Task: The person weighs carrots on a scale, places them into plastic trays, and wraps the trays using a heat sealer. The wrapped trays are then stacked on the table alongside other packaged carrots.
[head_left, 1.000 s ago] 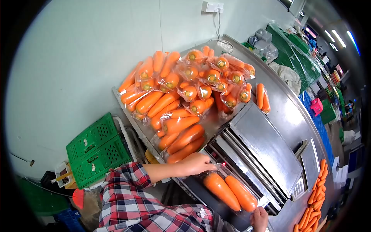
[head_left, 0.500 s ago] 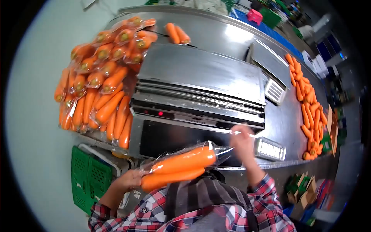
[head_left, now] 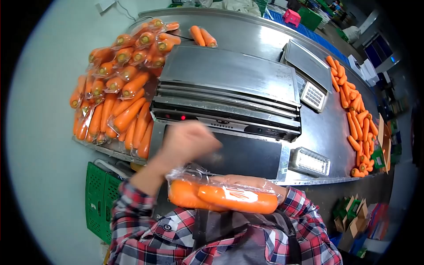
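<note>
Right hand [head_left: 247, 180] grasps clear plastic bag of two orange carrots [head_left: 223, 196] from behind, at chest, just off steel bench [head_left: 329, 132] near edge. Left hand [head_left: 190, 141] blurred above bag's left end; grip unreadable.

A wrapped pack of carrots [head_left: 225, 197] sits close against the person's plaid shirt [head_left: 154, 238], with the right forearm [head_left: 247, 180] lying along its upper edge and the hand itself hidden. The left hand [head_left: 190, 142] is raised just above the pack and too blurred to show its grip. Beyond them a steel wrapping machine [head_left: 225, 81] stands on the curved steel table [head_left: 251, 33], with a heap of bagged carrots [head_left: 117, 99] at its left, a scale [head_left: 309, 75] and a row of loose carrots [head_left: 357, 119] at its right, and a green crate [head_left: 99, 198] below.
</note>
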Demonstrator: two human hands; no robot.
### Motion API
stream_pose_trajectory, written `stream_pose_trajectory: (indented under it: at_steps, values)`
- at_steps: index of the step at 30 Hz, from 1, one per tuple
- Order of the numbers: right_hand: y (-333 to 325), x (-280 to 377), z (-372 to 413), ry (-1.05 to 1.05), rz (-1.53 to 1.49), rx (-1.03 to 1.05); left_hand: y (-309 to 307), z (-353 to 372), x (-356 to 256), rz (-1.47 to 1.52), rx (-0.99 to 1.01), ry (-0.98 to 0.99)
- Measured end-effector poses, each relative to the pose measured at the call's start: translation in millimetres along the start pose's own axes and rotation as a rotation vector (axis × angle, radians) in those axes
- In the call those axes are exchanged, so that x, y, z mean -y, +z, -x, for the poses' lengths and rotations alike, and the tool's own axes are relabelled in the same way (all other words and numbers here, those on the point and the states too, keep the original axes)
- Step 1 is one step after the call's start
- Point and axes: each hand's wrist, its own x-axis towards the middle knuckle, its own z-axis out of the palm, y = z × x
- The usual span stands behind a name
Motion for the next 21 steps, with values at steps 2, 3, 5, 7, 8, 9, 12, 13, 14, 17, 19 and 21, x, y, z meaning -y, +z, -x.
stream_pose_trajectory:
  at_steps: [2,3,5,7,8,9,12,13,14,17,19,21]
  values:
    - [-40,-20,17,-0.095,0.049,-0.055,34,-5,16,0.182,0.536,0.174]
    - [-74,-33,29,-0.146,0.071,-0.082,46,-4,33,0.379,0.685,0.264]
    - [-114,-40,44,-0.250,0.120,-0.133,43,6,37,0.588,0.738,-0.231]
    - [-59,2,28,-0.531,-0.091,-0.443,36,11,39,0.763,0.750,-0.705]
    - [-56,-1,36,-0.686,-0.105,-0.320,38,13,62,0.955,0.653,-0.725]
    - [-51,-5,46,-0.696,-0.041,-0.294,32,17,75,1.159,0.619,-0.856]
    - [-51,-12,63,-0.582,0.588,-0.762,-5,39,99,1.326,0.506,-1.010]
    - [-50,-13,65,-0.579,0.592,-0.856,-22,39,130,1.607,0.592,-0.907]
    - [-41,-10,61,-0.568,0.510,-0.950,-38,39,91,1.308,0.493,-0.757]
    - [-37,-1,45,-0.551,0.493,-0.941,-44,40,69,0.126,0.360,-0.482]
    - [-42,7,43,-0.541,0.486,-0.830,-45,40,70,0.162,0.251,-0.496]
    - [-34,12,32,-0.628,0.377,-0.686,-55,34,55,0.236,0.141,-0.519]
